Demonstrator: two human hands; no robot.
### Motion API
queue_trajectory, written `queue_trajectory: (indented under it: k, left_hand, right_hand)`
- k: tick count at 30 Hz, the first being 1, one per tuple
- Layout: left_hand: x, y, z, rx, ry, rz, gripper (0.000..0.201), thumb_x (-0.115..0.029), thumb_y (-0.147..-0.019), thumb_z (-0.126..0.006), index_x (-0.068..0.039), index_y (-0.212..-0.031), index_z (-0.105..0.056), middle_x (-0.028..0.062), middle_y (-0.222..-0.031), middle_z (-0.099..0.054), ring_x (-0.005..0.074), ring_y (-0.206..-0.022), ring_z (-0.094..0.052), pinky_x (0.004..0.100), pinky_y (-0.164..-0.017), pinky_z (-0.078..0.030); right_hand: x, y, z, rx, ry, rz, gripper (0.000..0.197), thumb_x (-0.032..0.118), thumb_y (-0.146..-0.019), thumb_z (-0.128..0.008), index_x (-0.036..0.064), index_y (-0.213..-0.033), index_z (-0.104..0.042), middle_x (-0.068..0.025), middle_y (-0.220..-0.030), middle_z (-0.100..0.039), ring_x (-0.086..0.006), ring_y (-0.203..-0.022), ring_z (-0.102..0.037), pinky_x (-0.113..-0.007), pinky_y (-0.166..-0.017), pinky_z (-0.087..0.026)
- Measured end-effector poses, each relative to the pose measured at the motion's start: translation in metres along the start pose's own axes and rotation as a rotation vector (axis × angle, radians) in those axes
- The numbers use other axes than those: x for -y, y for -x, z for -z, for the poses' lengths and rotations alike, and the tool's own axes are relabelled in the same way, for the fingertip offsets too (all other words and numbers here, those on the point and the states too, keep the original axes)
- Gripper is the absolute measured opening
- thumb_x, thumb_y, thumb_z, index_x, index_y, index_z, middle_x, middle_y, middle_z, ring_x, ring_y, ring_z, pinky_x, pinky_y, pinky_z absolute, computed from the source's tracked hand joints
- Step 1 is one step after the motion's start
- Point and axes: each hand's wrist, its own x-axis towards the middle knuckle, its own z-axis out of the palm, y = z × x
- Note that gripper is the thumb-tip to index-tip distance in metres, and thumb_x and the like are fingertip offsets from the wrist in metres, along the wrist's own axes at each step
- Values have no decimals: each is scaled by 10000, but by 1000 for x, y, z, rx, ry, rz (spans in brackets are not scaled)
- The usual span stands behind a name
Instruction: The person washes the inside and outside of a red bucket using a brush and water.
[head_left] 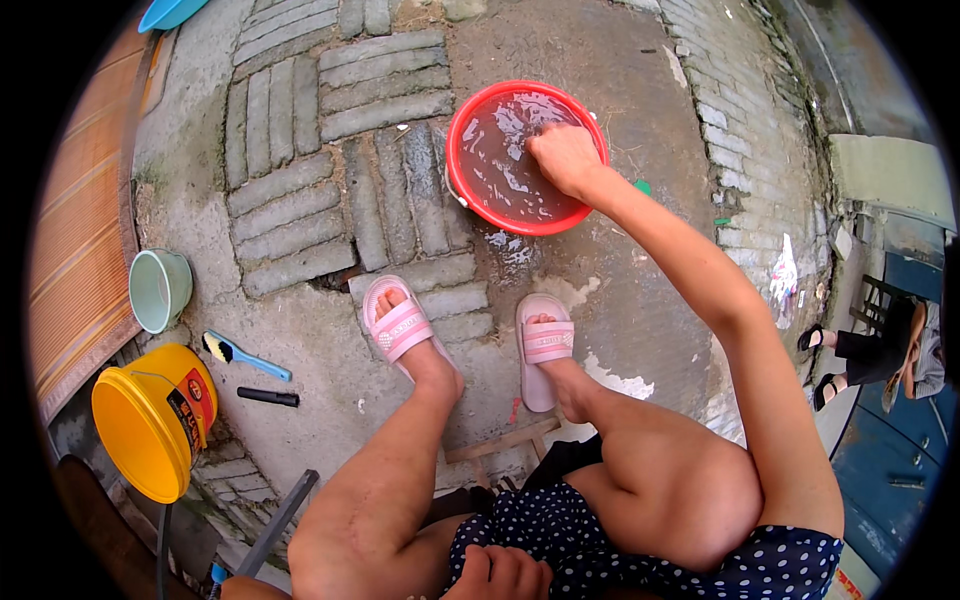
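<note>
While the person sits over brick paving, right hand (565,155) dips loosely curled into water of red basin (470,190), grasp unclear | left hand (500,572) fisted on dotted skirt (620,560) | basin ahead of pink slippers (545,340).

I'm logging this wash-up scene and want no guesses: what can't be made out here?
- Right hand: fingers dip into the red basin; water glare hides whether they grip anything.
- Left hand: cut off by the lower edge on the dotted skirt; its grip is unclear.
- Yellow bucket: tipped away, its inside is unseen.
- Blue basin: cropped by the top rim.
</note>
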Motion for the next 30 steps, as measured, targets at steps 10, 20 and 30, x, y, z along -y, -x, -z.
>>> queue_trajectory:
  k: [10,20,30]
  left_hand:
    - [-1,-8,7,58,7,6,545,-342,-949,-439,-46,-1387,-306,25,-1442,-307,139,-1293,-311,266,-1072,-213]
    - [13,-16,13,-6,-59,-55,527,-364,-950,-418,-66,-1373,-324,17,-1419,-328,145,-1279,-322,273,-1068,-209]
    - [11,-14,10,-3,-74,-66,520,-383,-946,-412,-55,-1345,-355,38,-1380,-373,160,-1242,-357,275,-1043,-243]
  right_hand:
    - [43,12,6,91,-188,126,159,110,-750,-528,89,-842,-656,-167,-809,-633,-327,-757,-635,-430,-629,-512]
    - [15,5,12,134,-14,-4,151,99,-749,-542,80,-728,-690,-130,-774,-674,-276,-743,-669,-394,-617,-531]
    - [53,8,15,183,-249,134,136,101,-737,-548,47,-738,-672,-162,-803,-664,-312,-771,-659,-421,-639,-523]
